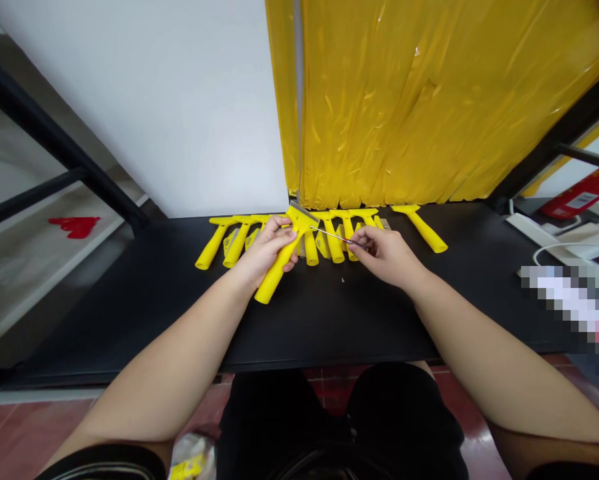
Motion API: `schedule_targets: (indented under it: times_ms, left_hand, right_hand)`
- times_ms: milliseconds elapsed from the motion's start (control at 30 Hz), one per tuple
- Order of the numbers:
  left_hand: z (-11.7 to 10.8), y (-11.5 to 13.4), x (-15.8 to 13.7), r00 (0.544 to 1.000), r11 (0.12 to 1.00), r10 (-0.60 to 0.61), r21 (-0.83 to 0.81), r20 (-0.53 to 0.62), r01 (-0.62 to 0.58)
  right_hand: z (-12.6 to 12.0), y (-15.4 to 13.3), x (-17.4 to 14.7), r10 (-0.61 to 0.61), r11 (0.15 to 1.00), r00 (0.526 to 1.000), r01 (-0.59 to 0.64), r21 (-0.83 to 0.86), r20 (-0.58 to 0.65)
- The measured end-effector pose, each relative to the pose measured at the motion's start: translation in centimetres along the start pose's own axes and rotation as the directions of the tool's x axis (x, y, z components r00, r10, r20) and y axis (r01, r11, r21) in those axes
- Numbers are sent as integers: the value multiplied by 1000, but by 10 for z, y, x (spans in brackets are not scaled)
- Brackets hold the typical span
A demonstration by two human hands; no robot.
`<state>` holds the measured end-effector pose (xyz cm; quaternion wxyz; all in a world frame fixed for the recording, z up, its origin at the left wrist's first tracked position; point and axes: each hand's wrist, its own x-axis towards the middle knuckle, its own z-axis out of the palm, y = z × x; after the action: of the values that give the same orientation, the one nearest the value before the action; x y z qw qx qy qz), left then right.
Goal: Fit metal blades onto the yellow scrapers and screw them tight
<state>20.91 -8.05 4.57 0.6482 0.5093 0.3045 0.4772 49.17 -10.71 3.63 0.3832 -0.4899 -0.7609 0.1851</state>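
Observation:
My left hand (273,250) is wrapped round a yellow scraper (279,267), its handle slanting down to the left and a metal blade edge at its upper end. In my right hand (382,250) is a thin screwdriver (332,234), gripped by its dark handle. Its shaft points left, and the tip meets or nearly meets the head of the held scraper. Behind my hands several more yellow scrapers (335,243) lie in a row on the black table (299,333). Beyond my right hand lies a separate yellow scraper (424,230).
A white panel (179,100) and a yellow plastic sheet (404,107) stand along the table's back edge. A tiny light piece (343,281) lies on the table. At the right are a white tray with a cable (554,233) and a red package (582,197). Black frame bars (69,147) rise at the left.

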Motion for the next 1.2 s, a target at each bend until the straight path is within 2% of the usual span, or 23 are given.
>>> schedule_targets:
  times_ms: [400, 600, 733, 833, 900, 1100, 1200]
  left_hand:
    - [2, 1, -1, 1000, 1000, -2, 4, -3, 2]
    - [5, 0, -4, 999, 991, 39, 128, 20, -41]
    - [6, -2, -5, 996, 978, 82, 190, 35, -87]
    - [7, -2, -6, 994, 971, 105, 214, 36, -110]
    - [8, -2, -6, 992, 968, 119, 217, 33, -124]
    - [12, -1, -7, 991, 970, 130, 204, 32, -134]
    - [13, -1, -8, 994, 976, 111, 188, 15, -112]
  right_hand:
    - [-2, -3, 0, 11, 999, 1000, -12, -34, -28]
    - [-1, 2, 4, 97, 994, 995, -97, -39, -19]
    - [4, 6, 5, 185, 976, 982, -189, 111, 40]
    - [8, 6, 4, 128, 961, 989, -141, 238, 72]
    - [10, 5, 2, 89, 959, 994, -103, 265, 65]
    - [10, 12, 6, 197, 961, 979, -204, 186, 58]
    - [9, 9, 6, 182, 965, 979, -195, 176, 89]
